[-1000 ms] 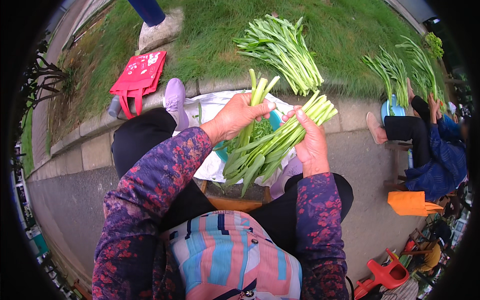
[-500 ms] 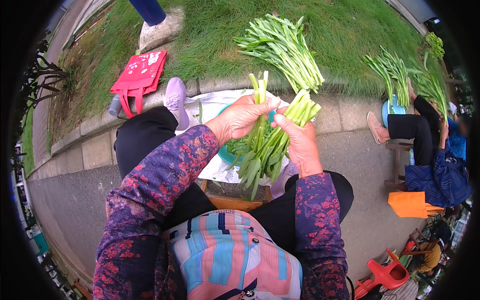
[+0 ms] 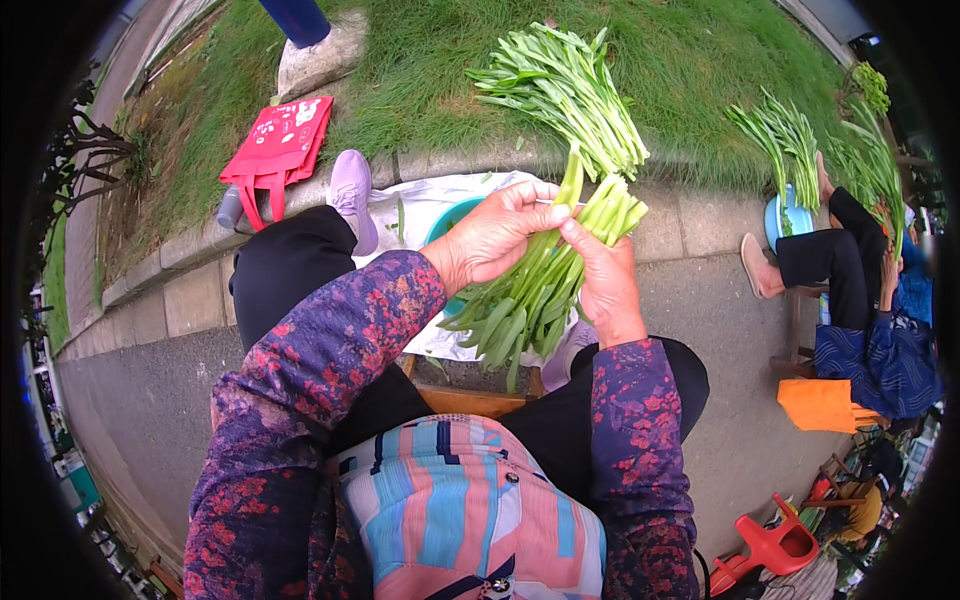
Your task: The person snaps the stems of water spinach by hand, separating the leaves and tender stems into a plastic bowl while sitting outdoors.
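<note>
My right hand [image 3: 608, 285] is closed around a bunch of leafy green vegetable stalks [image 3: 515, 300], with the pale cut ends pointing up and away and the leaves hanging down toward my lap. My left hand [image 3: 500, 235] is closed on some of the stalks at the bunch's left side, thumb and fingers pinching near the upper ends. The two thumbs almost meet over the bunch. Behind my left hand and the leaves, a teal basin [image 3: 440, 228] is mostly hidden. It stands on a white sheet [image 3: 405, 190] on the ground.
A larger pile of the same greens [image 3: 570, 100] lies on the grass beyond the kerb. A red bag [image 3: 280, 145] rests at left near my shoe [image 3: 352, 195]. On the right sits another person with greens, a blue basin [image 3: 795, 220] and an orange bag [image 3: 818, 405]. A red plastic seat [image 3: 780, 545] is lower right.
My left hand has moved slightly right, bringing its stalks against the bunch in my right hand. The gap between the two groups of stalks has closed.
</note>
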Action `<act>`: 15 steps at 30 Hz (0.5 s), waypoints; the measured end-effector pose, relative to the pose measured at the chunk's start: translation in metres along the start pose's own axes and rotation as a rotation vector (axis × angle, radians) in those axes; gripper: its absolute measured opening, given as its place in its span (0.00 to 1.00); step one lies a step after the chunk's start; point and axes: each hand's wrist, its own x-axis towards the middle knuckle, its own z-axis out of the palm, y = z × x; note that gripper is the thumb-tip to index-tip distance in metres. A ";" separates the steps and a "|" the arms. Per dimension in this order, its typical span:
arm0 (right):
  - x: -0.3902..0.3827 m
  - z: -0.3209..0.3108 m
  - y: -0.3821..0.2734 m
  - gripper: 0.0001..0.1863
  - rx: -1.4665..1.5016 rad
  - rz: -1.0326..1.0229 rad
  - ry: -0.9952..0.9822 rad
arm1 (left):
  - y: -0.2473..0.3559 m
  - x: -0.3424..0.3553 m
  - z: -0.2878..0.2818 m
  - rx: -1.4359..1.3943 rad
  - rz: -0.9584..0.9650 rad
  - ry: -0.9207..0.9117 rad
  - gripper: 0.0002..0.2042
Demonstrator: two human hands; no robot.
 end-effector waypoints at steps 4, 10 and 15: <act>-0.001 0.000 -0.007 0.12 0.089 0.063 -0.015 | 0.005 -0.001 -0.004 0.065 0.001 0.061 0.10; 0.001 -0.014 -0.013 0.13 0.122 0.129 -0.095 | 0.021 -0.002 -0.014 0.192 0.044 0.086 0.13; 0.000 -0.020 -0.020 0.12 0.175 0.138 -0.092 | 0.038 -0.006 -0.029 0.235 0.075 0.122 0.12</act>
